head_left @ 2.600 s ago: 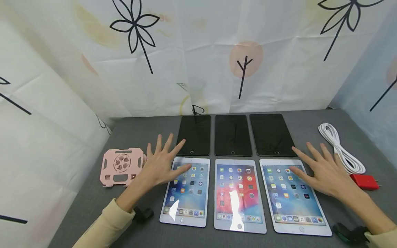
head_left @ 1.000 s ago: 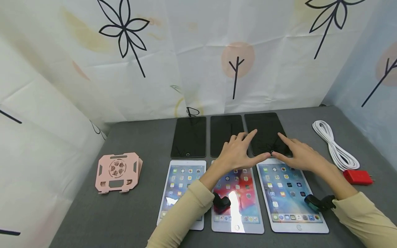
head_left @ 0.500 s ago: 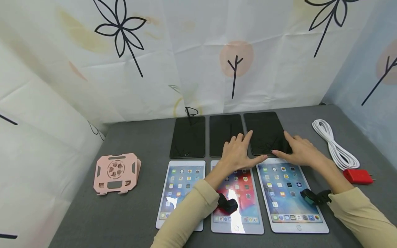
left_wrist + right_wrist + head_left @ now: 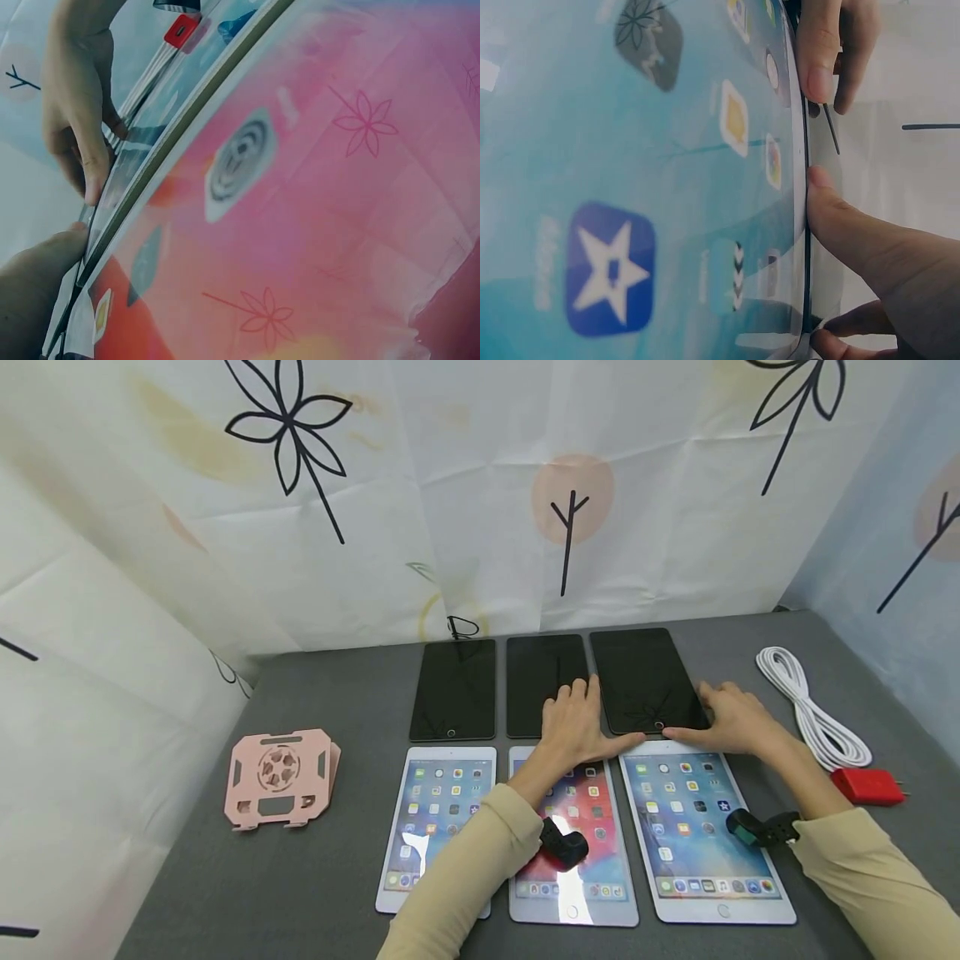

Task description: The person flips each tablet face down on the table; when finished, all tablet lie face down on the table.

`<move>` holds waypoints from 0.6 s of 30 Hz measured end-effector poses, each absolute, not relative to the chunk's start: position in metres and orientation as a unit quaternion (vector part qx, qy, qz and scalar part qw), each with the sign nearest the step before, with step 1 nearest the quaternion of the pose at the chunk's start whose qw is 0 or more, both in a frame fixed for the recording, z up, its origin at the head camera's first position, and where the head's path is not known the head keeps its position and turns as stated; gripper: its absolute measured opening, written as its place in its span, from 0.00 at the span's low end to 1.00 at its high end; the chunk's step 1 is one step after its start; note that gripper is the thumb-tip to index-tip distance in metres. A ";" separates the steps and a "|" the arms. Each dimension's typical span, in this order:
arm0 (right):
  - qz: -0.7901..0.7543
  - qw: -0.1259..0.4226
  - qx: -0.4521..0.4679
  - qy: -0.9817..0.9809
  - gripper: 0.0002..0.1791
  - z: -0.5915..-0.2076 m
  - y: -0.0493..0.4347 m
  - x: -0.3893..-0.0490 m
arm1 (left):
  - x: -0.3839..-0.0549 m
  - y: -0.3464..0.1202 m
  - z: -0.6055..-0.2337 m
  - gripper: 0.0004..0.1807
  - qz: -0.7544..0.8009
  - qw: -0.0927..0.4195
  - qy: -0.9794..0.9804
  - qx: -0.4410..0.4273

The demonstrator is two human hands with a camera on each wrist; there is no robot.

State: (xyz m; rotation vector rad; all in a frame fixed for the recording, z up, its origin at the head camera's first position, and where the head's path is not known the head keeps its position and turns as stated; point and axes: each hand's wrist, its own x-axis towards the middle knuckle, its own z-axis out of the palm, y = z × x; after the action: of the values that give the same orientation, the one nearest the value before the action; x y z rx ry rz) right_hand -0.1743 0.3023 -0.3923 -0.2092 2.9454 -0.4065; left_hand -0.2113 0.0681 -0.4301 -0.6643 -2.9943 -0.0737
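Note:
Three black tablets lie face up in the back row, and both hands are at the rightmost black tablet (image 4: 641, 677). My left hand (image 4: 573, 722) holds it at the left side, fingers bent along the edge, thumb at the near edge. At the opposite side my right hand (image 4: 731, 720) grips it, fingers over the right edge and thumb on the near edge by the home button. In the left wrist view the left thumb (image 4: 52, 259) points at the right hand (image 4: 79, 105); the right wrist view shows the right thumb (image 4: 840, 214) at the dark edge.
In front lie three white tablets with lit screens: left (image 4: 438, 810), middle (image 4: 573, 902) and right (image 4: 693, 827). A pink folding stand (image 4: 281, 777) is at far left. On the right are a coiled white cable (image 4: 813, 714) and a red charger (image 4: 868, 786). A printed white curtain (image 4: 465, 502) hangs behind.
Both hands went from spread over the outer white tablets to the rightmost black tablet. Since half a second ago their fingers have come down along its sides. The tablet itself shows little shift.

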 end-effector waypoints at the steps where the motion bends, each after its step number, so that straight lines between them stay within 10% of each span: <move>1: -0.143 0.082 -0.067 0.984 0.59 -0.393 0.302 -0.175 | -0.212 0.068 -0.430 0.64 -0.022 0.034 -0.976 -0.215; 18: -0.290 0.110 -0.004 0.951 0.57 -0.402 0.302 -0.171 | -0.215 0.072 -0.436 0.58 -0.004 0.059 -0.975 -0.215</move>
State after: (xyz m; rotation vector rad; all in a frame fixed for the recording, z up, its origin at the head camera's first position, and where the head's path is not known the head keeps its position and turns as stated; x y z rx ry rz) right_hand -0.1705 0.3021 -0.4016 -0.0127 2.7949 -0.8524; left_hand -0.2154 0.0722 -0.4355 -0.6501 -2.9529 -0.0121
